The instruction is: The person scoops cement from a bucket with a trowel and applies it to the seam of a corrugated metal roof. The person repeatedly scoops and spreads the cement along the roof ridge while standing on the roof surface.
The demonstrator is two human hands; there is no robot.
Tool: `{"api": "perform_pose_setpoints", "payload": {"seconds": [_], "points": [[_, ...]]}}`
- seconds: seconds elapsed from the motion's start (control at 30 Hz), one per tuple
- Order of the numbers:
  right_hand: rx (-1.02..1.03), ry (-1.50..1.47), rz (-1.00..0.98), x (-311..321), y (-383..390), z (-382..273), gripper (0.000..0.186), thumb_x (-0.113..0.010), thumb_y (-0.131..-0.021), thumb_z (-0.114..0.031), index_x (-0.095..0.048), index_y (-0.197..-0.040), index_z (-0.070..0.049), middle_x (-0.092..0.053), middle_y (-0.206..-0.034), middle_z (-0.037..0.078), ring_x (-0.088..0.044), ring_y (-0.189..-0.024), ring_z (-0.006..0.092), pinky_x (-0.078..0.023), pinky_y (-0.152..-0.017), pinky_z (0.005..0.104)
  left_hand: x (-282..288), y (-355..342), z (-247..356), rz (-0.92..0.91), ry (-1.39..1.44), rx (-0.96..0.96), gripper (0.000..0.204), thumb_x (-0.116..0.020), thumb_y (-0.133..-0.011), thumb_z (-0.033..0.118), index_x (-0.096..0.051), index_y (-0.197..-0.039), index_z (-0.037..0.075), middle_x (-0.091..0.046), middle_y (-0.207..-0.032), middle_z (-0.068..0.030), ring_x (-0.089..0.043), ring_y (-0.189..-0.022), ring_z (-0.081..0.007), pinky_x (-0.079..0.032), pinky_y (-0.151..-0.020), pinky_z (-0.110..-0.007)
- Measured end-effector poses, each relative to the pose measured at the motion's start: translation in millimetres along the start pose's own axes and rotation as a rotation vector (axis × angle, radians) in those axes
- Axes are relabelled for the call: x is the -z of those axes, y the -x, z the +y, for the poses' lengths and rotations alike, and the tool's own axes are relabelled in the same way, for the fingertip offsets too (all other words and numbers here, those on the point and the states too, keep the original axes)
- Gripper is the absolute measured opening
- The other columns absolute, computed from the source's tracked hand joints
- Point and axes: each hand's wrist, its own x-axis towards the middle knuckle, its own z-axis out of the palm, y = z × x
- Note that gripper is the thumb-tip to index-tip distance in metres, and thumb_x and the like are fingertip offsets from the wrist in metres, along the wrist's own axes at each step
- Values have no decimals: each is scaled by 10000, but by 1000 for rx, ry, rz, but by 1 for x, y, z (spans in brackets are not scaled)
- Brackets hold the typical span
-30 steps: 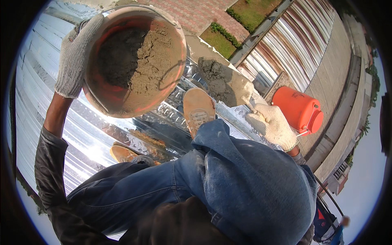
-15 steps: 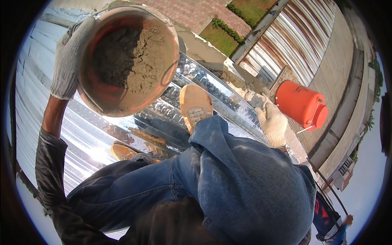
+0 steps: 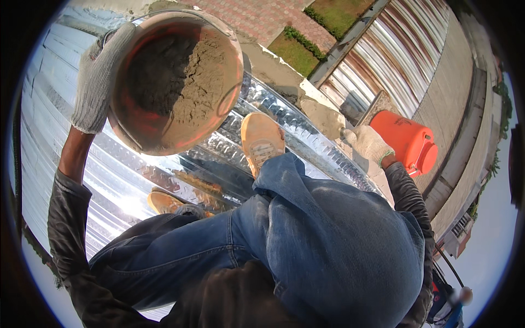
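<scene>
My left hand (image 3: pixel 101 76), in a white knit glove, is closed on the left rim of a mortar-smeared bucket (image 3: pixel 232 82). Tilted toward me, the bucket holds grey-brown wet mortar (image 3: pixel 199 76), heaped on its right side and in shadow on its left. Over the ledge to the right is my gloved right hand (image 3: pixel 367 143), fingers closed around what looks like a trowel. A smooth, mortar-coloured patch (image 3: pixel 324 117) lies just ahead of its fingers; where blade ends and mortar begins is hard to tell.
Shiny corrugated metal sheeting (image 3: pixel 306 147) lies under my orange shoes (image 3: pixel 262 139). An orange jug (image 3: pixel 402 139) stands right beside my right hand. Beyond the ledge are rusty roofing (image 3: pixel 383 60) and, lower down, paving and grass. Part of another person (image 3: pixel 454 306) shows at lower right.
My right hand has moved up and forward along the ledge, its forearm now in view. Smooth mortar colour shows where rough mortar was. The bucket shifted slightly right.
</scene>
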Motion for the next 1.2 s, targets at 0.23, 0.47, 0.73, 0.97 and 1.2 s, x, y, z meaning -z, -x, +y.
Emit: {"api": "perform_pose_setpoints", "payload": {"seconds": [0.23,0.47,0.73,0.97,1.2], "points": [[-46,43,77,-2,24,0,674,-532,-1107,-531,-798,-1054,86,-735,-952,396,-754,-1051,540,-570,-957,610,-2,1,-5,12,27,17,397,-659,-1158,252,-718,-1462,4,-760,-1302,-45,-684,-1187,-111,-559,-1073,-305],[30,53,81,-13,34,30,503,-531,-1085,-458,-825,-1189,-63,-764,-998,338,-764,-1022,515,-585,-915,604,9,3,-20,-35,-1,-82,419,-664,-1146,222,-690,-1496,-7,-745,-1368,-71,-686,-1233,-131,-553,-1111,-320],[22,173,200,-22,60,24,398,-537,-1118,-381,-764,-1306,-112,-784,-945,264,-777,-965,465,-603,-872,592,17,-11,-50,-58,139,-59,426,-666,-1144,210,-668,-1514,-2,-731,-1396,-75,-690,-1254,-142,-560,-1128,-330],[-114,259,203,-34,75,17,312,-625,-1094,-317,-726,-1193,-39,-773,-951,226,-771,-901,436,-596,-801,553,36,-24,-91,-42,62,-98,418,-665,-1146,208,-671,-1511,4,-731,-1395,-76,-702,-1242,-150,-569,-1125,-326],[-129,195,234,-48,88,23,295,-649,-1082,-308,-733,-1182,-44,-761,-974,228,-760,-917,446,-585,-814,559,12,-8,-42,-31,110,-114,436,-670,-1148,227,-670,-1518,-3,-742,-1385,-88,-714,-1241,-160,-579,-1115,-329]]}}
